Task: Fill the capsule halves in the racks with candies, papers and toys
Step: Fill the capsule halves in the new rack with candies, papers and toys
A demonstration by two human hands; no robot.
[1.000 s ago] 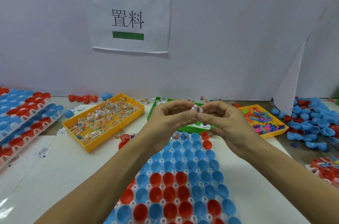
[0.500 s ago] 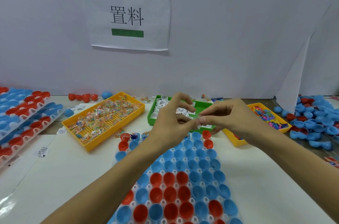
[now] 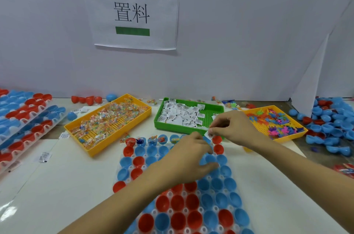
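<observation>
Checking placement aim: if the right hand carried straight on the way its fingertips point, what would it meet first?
The right hand, pinching a paper slip, points down-left; likely first the top-row blue capsule half beside the left hand. Depth is unclear.

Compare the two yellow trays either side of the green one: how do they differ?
The left yellow tray holds clear-wrapped candies; the right yellow tray holds bright unwrapped plastic toys. The left one lies fully in view, while the right hand covers the right one's near corner. Both are shallow, with perforated floors, angled toward the green tray.
</observation>
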